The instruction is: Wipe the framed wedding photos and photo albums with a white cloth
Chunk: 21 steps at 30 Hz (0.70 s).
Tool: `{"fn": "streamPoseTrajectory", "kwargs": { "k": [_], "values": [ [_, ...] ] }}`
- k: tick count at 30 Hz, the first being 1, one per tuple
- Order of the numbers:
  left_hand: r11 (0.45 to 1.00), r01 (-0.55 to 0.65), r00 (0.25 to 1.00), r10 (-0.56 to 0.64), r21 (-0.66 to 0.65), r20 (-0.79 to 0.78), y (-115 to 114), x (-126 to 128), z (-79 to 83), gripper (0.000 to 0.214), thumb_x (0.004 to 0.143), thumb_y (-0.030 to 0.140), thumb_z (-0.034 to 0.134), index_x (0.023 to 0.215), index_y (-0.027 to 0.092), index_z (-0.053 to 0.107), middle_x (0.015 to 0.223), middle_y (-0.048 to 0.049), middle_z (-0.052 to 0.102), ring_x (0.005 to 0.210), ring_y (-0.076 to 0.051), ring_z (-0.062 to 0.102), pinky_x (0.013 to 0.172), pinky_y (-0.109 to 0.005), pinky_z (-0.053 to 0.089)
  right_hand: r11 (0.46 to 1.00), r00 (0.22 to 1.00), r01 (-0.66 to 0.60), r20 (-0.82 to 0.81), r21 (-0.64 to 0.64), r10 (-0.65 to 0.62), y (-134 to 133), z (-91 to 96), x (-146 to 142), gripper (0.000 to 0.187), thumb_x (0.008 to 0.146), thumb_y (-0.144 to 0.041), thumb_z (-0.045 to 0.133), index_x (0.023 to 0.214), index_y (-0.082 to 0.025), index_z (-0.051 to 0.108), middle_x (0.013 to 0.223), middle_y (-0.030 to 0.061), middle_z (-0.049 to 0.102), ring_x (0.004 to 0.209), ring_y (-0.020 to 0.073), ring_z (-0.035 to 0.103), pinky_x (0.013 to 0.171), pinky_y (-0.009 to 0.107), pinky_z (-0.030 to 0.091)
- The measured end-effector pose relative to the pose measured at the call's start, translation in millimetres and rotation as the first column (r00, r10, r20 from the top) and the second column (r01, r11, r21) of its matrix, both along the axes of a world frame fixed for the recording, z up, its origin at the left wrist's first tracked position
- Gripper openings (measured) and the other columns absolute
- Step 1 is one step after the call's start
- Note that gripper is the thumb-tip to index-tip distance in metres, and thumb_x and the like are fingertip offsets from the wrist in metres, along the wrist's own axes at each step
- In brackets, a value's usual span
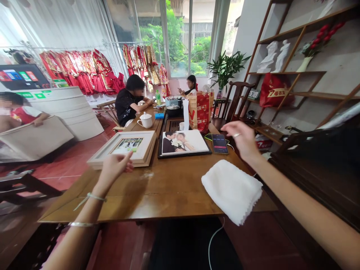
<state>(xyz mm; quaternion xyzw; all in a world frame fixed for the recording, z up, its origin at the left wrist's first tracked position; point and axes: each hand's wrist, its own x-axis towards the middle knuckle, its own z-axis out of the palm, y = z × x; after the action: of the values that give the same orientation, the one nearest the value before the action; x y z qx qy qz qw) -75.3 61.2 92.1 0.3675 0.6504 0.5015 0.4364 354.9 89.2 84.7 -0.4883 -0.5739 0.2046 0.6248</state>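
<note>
My left hand [114, 169] hovers at the front edge of a stack of pale wooden picture frames [143, 160]; its thumb stands apart from loosely curled fingers, with nothing held. The top frame has a white mat around a small photo [128, 145]. My right hand [242, 139] is raised beside a phone [219, 144], fingers loosely spread and holding nothing. Between the hands, a large print of a couple [182, 143] lies on a black board [165, 155]. A folded white cloth [232, 190] hangs slightly over the table's near edge.
On the wooden table [168, 198] stand a white lidded mug [145, 120], a red and tan paper bag [201, 112] and a dark pot [173, 110]. Two people [128, 103] sit beyond, another person [21, 108] at left. Shelves [298, 35] rise at right; a white cable [213, 240] hangs below.
</note>
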Motion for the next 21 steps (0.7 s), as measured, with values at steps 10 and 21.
{"fn": "streamPoseTrajectory", "kwargs": {
  "k": [10,21],
  "values": [
    [0.94,0.269,0.878,-0.149,0.212,-0.456,81.5,134.8,-38.5,0.036,0.072,0.014,0.07,0.107,0.009,0.061,0.118,-0.0212,0.063,0.123,-0.033,0.05,0.104,-0.041,0.032,0.911,0.984,0.159,0.133,-0.381,-0.116,73.0,-74.8,-51.5,0.031,0.091,-0.032,0.056,0.119,-0.018,0.055,0.121,0.0087,0.056,0.101,0.0224,0.058,0.084,0.044,0.051],
    [0.978,0.139,0.853,-0.038,0.156,-0.521,113.9,143.8,-54.9,0.037,0.089,0.027,0.057,0.123,0.014,0.052,0.127,-0.0134,0.054,0.118,-0.028,0.052,0.099,-0.05,0.04,0.885,0.991,0.114,-0.011,-0.451,-0.133,85.3,-79.5,-53.9,0.031,0.092,-0.033,0.055,0.119,-0.018,0.055,0.12,0.0086,0.056,0.099,0.0218,0.059,0.083,0.042,0.051]
  ]
}}
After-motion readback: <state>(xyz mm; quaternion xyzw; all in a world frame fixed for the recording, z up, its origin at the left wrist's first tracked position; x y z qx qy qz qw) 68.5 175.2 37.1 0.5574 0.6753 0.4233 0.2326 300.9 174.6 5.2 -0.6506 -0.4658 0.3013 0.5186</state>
